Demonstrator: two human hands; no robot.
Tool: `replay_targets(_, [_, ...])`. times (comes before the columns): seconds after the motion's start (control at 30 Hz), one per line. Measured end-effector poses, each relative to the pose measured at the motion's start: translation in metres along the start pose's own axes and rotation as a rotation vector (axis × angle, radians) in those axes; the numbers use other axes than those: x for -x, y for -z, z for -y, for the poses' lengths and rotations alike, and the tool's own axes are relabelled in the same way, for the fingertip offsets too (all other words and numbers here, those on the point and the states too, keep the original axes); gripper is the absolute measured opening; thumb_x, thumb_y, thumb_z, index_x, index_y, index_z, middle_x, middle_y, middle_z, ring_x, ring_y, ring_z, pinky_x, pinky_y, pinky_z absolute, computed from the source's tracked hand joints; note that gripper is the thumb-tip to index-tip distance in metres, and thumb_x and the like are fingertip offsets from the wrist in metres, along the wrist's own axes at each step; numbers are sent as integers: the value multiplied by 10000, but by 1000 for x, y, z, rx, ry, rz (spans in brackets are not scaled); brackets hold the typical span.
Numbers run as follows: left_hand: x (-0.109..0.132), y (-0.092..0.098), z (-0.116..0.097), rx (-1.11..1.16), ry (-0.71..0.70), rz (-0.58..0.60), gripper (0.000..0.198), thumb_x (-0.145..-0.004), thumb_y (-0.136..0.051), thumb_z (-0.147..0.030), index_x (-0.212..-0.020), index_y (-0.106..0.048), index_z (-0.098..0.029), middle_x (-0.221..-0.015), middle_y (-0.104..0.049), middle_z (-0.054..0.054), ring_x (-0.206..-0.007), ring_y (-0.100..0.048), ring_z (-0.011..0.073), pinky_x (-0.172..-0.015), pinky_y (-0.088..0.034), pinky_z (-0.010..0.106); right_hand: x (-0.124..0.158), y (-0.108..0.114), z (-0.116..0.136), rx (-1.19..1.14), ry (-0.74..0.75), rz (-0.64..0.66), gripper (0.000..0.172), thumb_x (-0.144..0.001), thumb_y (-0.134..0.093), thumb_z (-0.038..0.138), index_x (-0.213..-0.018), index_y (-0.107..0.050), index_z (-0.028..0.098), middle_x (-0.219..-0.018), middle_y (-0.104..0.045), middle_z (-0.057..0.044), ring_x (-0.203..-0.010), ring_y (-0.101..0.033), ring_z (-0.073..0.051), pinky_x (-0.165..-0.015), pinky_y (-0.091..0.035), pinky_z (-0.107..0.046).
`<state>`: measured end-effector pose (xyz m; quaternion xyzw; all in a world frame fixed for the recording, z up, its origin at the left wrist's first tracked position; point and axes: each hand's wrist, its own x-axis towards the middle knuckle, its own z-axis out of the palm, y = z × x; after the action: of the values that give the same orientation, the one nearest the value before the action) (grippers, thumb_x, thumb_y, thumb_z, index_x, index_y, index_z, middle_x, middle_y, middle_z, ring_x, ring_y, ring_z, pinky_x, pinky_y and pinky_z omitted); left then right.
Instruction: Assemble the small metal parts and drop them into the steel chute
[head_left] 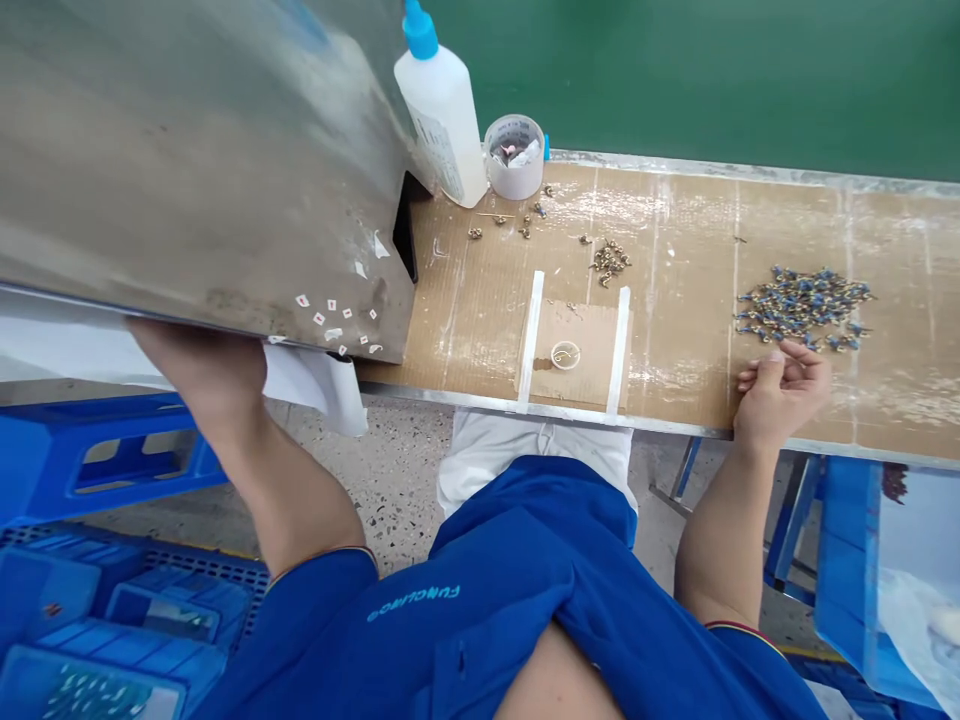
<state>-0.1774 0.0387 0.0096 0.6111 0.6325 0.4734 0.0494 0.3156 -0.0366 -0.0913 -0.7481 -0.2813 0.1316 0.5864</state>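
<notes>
Watching the right hand [780,395]: fingers loosely curled, pinching nothing I can see, resting at the cardboard-topped bench [675,240] edge.
Beside its fingertips: a heap of blue-and-brass fittings [802,305].
Left hand [199,370]: under a steel panel [210,170], grip hidden, so I cannot tell.
Beyond: a white squeeze bottle [442,115].

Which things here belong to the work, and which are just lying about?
Part of the work: left hand under a steel sheet; right hand beside a pile of blue-and-brass fittings.
Just lying about: squeeze bottle, tape roll, blue crates.
</notes>
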Motion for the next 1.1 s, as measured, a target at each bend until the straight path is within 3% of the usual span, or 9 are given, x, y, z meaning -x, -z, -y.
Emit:
replay_targets(0.1, [35, 24, 24, 146, 70, -181, 274, -651, -839, -140, -892, -720, -191, -698, -689, -102, -646, -616, 104, -660, -548, 263, 0, -1, 0, -8, 2, -5, 214, -695, -690, 386, -798, -529, 288, -601, -531, 10, -440, -466, -117, -394, -324, -313])
replay_targets(0.17, [64, 40, 28, 249, 143, -195, 256, -685, -822, -136, -911, -745, -229, -672, -696, -99, -578, -597, 88, -537, -481, 230, -2, -1, -3, -16, 19, -14, 231, -668, -702, 417, -758, -521, 305, -583, -515, 13, -430, -456, -116, -389, -312, -323])
replay_targets(0.3, [102, 48, 5, 467, 209, 79, 111, -835, -789, -219, -912, -783, -299, -725, -718, -66, -617, -610, 73, -569, -497, 227, -14, -7, -16, 18, 91, -55, 303, -614, -676, 513, -660, -449, 318, -487, -439, 30, -366, -381, -125, -348, -241, -308])
replay_targets(0.37, [109, 39, -8, 600, 230, 239, 46, -832, -810, -267, -876, -801, -277, -722, -719, -26, -638, -619, 79, -559, -498, 212, -21, -13, -23, 15, 180, -131, 359, -557, -638, 576, -606, -391, 320, -435, -357, 42, -330, -307, -124, -329, -174, -286])
replay_targets(0.47, [111, 16, -21, 738, 334, 423, 145, -789, -851, -291, -909, -806, -223, -781, -749, 24, -686, -677, 104, -579, -549, 202, -25, -19, -28, -17, 259, -192, 333, -526, -592, 570, -573, -374, 323, -441, -326, 45, -326, -300, -129, -324, -160, -273])
replay_targets(0.7, [110, -41, -39, 928, 526, 664, 278, -731, -893, -351, -867, -771, -141, -765, -763, 56, -678, -733, 162, -632, -630, 268, -18, -9, -23, 47, 150, -135, 185, -658, -660, 271, -653, -476, 271, -483, -444, 40, -373, -403, -128, -339, -260, -251])
replay_targets(0.9, [110, -85, -41, 1041, 461, 782, 300, -729, -883, -408, -763, -759, -137, -783, -737, 64, -636, -680, 117, -554, -582, 215, -10, -3, -22, -68, 223, -73, 317, -670, -786, 463, -695, -550, 253, -498, -504, 34, -339, -399, -91, -303, -255, -232])
replay_targets(1.0, [115, -105, -44, 1048, 425, 779, 264, -738, -872, -385, -752, -758, -148, -895, -753, 79, -747, -703, 128, -600, -592, 205, 19, -8, -6, -93, 216, 64, 366, -685, -801, 541, -755, -607, 238, -525, -563, 20, -371, -469, -99, -317, -313, -221])
replay_targets(1.1, [122, -122, -49, 987, 416, 812, 213, -769, -839, -334, -786, -755, -138, -827, -753, 68, -768, -710, 136, -670, -601, 219, 58, -24, 14, -39, 179, 404, 318, -824, -722, 518, -912, -671, 216, -669, -686, -14, -513, -622, -130, -423, -465, -232])
